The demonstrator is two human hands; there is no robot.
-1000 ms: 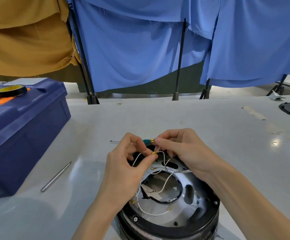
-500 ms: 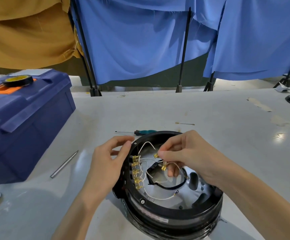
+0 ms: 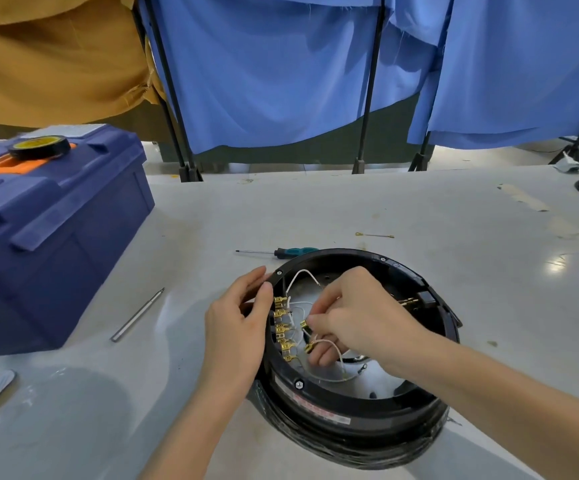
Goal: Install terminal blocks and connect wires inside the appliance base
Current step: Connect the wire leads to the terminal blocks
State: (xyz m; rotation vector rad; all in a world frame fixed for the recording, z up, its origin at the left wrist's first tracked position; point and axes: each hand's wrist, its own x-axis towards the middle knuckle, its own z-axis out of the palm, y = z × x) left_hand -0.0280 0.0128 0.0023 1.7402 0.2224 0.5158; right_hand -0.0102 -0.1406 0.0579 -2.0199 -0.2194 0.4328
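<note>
Tabletop (image 3: 350, 209), left hand (image 3: 237, 327) grips base (image 3: 350, 403), right (image 3: 364, 317) pinches wire (image 3: 327, 340)

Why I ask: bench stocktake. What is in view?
round black plastic appliance base: one, black, on white table
brass spade terminals: about six, gold, base's left wall
thin white wires: several, white, inside base
teal-handled screwdriver: one, teal, behind base
blue plastic toolbox: one, blue, left
slim grey metal rod: one, grey, beside toolbox
black tape roll: one, black, on toolbox
blue cloth curtains: several, blue, behind table
left hand: one, grips base's rim
right hand: one, pinches a wire end
</note>
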